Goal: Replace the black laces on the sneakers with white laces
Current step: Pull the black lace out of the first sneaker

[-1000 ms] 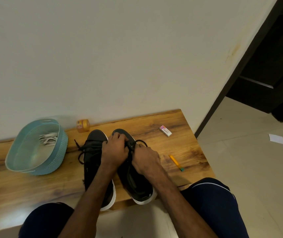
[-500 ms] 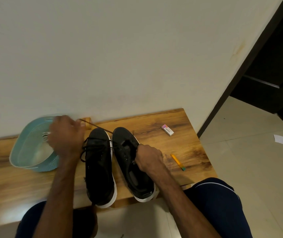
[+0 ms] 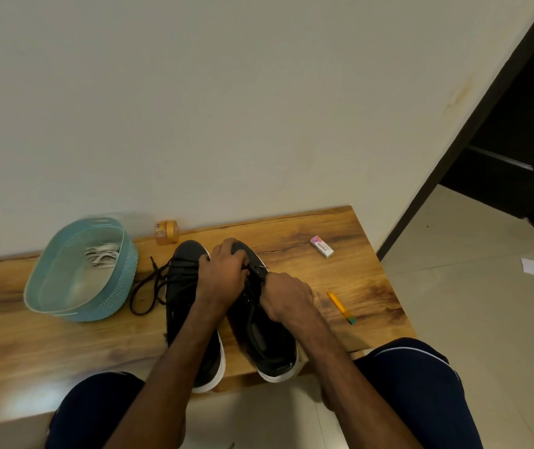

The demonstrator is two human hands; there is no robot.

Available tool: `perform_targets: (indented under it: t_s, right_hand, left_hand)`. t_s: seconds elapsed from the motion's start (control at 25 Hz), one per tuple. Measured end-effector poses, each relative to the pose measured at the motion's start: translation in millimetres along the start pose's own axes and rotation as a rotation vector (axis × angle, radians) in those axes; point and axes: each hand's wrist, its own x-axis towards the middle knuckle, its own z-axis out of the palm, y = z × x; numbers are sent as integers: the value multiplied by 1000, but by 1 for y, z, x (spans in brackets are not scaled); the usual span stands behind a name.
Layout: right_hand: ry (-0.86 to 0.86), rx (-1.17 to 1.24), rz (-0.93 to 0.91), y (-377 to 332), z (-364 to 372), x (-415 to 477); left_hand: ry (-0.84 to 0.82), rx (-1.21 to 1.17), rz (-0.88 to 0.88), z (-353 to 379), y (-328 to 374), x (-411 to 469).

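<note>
Two hands point(image 3: 223, 273) point(image 3: 286, 294) on right sneaker point(image 3: 267, 338) | heels overhang bench edge point(image 3: 324, 346)

Both forearms bare to the frame edge, no sleeves in view. Left hand point(image 3: 223, 275) and right hand point(image 3: 286, 296) bare: no gloves, rings or watch visible. Legs in dark navy garment, shorts or trousers, cannot tell. Thin pale piping line curves across right knee point(image 3: 411, 367). Left knee point(image 3: 97, 406) plain.

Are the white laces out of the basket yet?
No, the white laces lie bundled inside the teal basket, while both hands work at the right sneaker.
</note>
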Motion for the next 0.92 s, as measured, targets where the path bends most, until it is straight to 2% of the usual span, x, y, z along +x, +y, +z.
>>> perform_targets:
  t_s: [0.12,0.2,0.28,0.36,0.4,0.48,0.6,0.72,0.8,0.92]
  right_hand:
    - [-16,4,13,2,0,2]
    - [-18,-18,12,2,0,2]
    - [-16,-31,7,2,0,2]
    - [-19,-27,12,2,1,2]
    - [-19,-12,15,2,2,3]
    - [-2,73,-19,2,2,6]
    - [46,254,-159,-2,-1,17]
    - [101,163,-206,-13,-2,32]
    - [97,72,-217,-20,3,37]
    - [67,64,-225,-25,13,40]
  left_hand:
    - [56,18,-42,4,0,0]
    - [154,75,-91,-3,-5,-1]
    - [304,2,-248,-19,-20,-3]
    - [377,-218,-448,-40,-44,-6]
    - [366,-289,-504,-48,-56,-9]
    - [310,-258,-526,-60,-72,-18]
    - [264,-233,-432,-63,-72,-34]
    - [145,-315,-305,-51,-50,-47]
    - [-4,-207,-205,-39,-31,-52]
    - [-152,-100,-189,-23,-21,-53]
